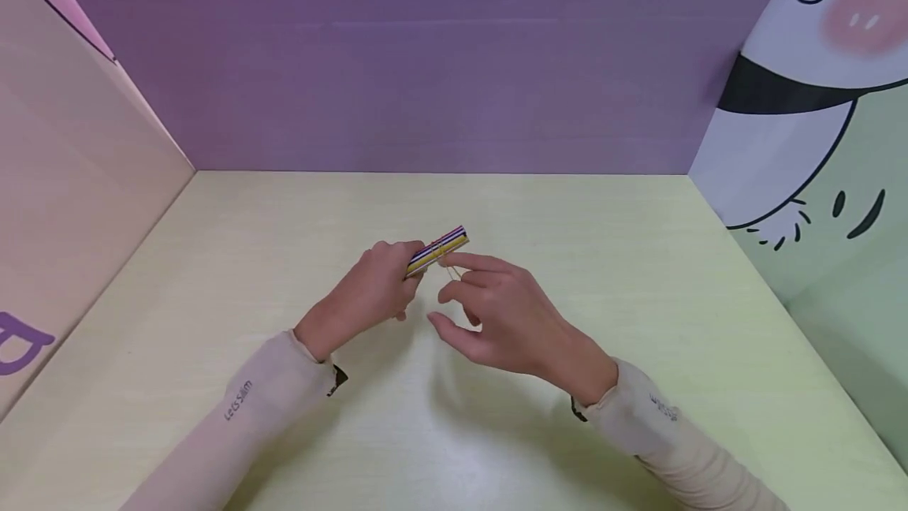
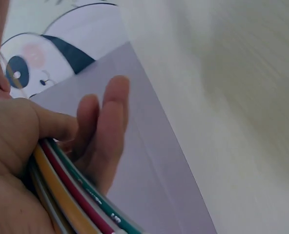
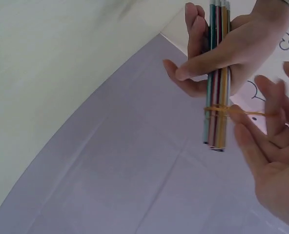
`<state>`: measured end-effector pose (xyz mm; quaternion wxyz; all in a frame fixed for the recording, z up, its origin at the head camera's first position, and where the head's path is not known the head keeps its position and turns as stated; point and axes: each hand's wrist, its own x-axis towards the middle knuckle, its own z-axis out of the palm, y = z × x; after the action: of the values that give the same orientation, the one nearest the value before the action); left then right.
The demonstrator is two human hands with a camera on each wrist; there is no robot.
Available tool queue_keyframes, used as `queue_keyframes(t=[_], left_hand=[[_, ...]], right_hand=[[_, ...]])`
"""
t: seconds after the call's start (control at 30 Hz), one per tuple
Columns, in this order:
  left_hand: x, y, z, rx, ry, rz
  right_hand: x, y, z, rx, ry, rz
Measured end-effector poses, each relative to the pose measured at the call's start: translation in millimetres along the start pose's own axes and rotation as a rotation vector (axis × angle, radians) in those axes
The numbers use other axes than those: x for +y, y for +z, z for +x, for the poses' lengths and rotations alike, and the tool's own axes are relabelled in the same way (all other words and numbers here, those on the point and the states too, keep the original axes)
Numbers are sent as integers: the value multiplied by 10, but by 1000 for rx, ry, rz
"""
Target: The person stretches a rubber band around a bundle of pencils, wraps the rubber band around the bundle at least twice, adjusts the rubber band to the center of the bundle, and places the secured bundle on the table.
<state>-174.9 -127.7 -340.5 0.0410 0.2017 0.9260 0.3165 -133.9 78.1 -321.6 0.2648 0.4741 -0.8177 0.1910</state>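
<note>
A bundle of pencils [image 1: 448, 244] in several colours, green, dark red and yellow among them, is gripped by my left hand [image 1: 379, 278]. Its ends stick out past the hand, tilted up to the right in the head view. A thin yellowish rubber band [image 3: 254, 113] wraps around the bundle near one end. From there it stretches across to my right hand [image 1: 514, 314], where bent fingers hook the loop. The right index fingertip [image 3: 236, 110] is right beside the pencils. In the left wrist view, the pencils [image 2: 69, 195] run under the thumb, with the other fingers behind them.
Both hands are above a pale wooden tabletop [image 1: 234, 219]. A purple panel [image 1: 440, 101] stands along its back edge. Side panels flank it: a pale pink one [image 1: 78, 180] at left and one with a panda drawing [image 1: 794, 132] at right.
</note>
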Motion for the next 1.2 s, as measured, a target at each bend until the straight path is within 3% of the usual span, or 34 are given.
queue_keyframes(t=[0.1, 0.23, 0.4, 0.53, 0.63, 0.8, 1.0, 1.13, 1.2], left_hand=[[55, -39, -13, 7, 5, -138], [117, -66, -35, 17, -2, -253], [188, -70, -72, 34, 9, -338], [242, -61, -100, 29, 42, -361], [263, -58, -117, 19, 53, -374], [211, -80, -109, 12, 31, -402], [165, -42, -86, -23, 20, -348], [181, -22, -77, -16, 6, -297], [190, -17, -76, -15, -5, -264]], right_hand=[[30, -39, 15, 78, -37, 73], [50, -66, 39, 113, -73, 145], [40, -75, 35, 124, -81, 238], [28, -84, 32, 139, -80, 251], [26, -84, 28, 161, -83, 214], [-15, -108, 39, 238, -78, 28], [-5, -134, 36, 363, -56, -127], [29, -192, 28, 455, 5, -161], [56, -232, 28, 459, 50, -144]])
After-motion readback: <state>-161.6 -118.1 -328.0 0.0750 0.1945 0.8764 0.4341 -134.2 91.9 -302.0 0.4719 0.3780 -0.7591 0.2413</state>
